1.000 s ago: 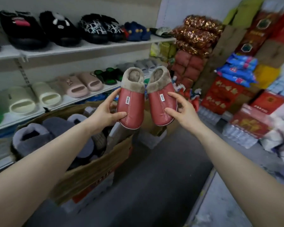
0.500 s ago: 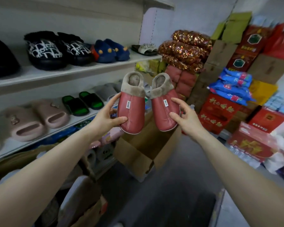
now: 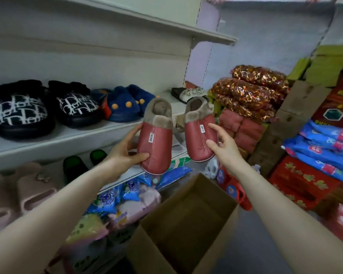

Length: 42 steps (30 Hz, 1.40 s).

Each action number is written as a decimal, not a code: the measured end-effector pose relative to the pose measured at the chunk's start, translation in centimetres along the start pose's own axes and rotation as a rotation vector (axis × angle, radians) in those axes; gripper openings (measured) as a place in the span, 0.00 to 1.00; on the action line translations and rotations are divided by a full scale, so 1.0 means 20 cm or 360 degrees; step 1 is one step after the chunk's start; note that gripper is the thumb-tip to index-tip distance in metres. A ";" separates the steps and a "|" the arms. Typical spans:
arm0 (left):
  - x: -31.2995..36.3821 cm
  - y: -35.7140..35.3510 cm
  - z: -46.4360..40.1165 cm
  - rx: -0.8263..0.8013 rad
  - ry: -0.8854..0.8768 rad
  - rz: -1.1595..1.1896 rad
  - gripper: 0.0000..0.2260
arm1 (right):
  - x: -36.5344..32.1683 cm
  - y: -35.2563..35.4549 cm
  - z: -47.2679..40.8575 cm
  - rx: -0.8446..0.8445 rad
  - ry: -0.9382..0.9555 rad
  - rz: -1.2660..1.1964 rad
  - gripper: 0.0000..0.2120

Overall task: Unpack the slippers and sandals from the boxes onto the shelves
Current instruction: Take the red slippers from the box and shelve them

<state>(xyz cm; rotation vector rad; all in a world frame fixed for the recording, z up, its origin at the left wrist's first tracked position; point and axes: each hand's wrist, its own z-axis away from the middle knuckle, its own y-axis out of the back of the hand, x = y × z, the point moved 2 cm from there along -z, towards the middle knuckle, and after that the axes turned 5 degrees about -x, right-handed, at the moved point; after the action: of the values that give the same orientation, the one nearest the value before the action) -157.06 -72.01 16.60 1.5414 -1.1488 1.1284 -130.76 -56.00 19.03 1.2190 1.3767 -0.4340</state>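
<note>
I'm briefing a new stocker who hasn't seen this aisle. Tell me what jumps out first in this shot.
Dead centre, a pair of red slippers with tan fleece collars and HOME tags, one held in the left hand, one in the right hand. Behind them, the middle shelf carries black lettered slippers and blue plush slippers. Below, an open cardboard box stands.

Two red slippers — perhaps five shelved pairs.

Two bare forearms enter from the bottom corners, one on each side, with no sleeve, cuff or glove on either. The left hand and the right hand show no ring, and neither wrist carries a watch, band or bracelet. The fingernails look short and unpainted.
</note>
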 end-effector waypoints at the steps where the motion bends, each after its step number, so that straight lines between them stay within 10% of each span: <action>1: 0.00 0.00 -0.07 0.0042 -0.0003 -0.0006 0.39 | 0.03 0.02 -0.10 -0.0020 0.0022 0.0014 0.24; 11: -0.06 -0.22 -0.73 0.0504 -0.0087 -0.0020 0.36 | 0.44 0.20 -1.12 -0.0412 -0.0073 -0.0349 0.17; 17: -0.04 -0.34 -0.97 0.0762 -0.0059 -0.0185 0.35 | 0.51 0.19 -1.55 -0.0416 0.0060 0.0148 0.11; 24: -0.05 -0.45 -1.21 0.0860 0.0080 -0.0139 0.34 | 0.53 0.17 -1.52 -0.0662 0.0879 0.0938 0.36; 31: -0.14 -0.44 -1.43 0.1267 0.0341 -0.0010 0.26 | 0.55 0.12 -1.59 -0.0742 0.0890 0.0989 0.36; 35: -0.13 -0.49 -1.42 0.1402 0.0543 -0.1053 0.22 | 0.52 0.18 -1.63 -0.0864 0.0847 0.0909 0.37; 38: -0.08 -0.59 -1.37 0.1353 0.0183 -0.1996 0.27 | 0.52 0.21 -1.62 -0.0851 0.0902 0.0940 0.38; 42: -0.15 -0.57 -1.42 0.0925 0.0000 -0.2307 0.31 | 0.52 0.19 -1.63 -0.0834 0.0967 0.1067 0.35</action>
<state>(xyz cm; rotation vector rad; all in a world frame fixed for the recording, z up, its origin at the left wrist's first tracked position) -150.88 -41.99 17.85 2.1259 0.4850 0.3865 -141.39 -23.34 19.29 1.3130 1.3404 0.7787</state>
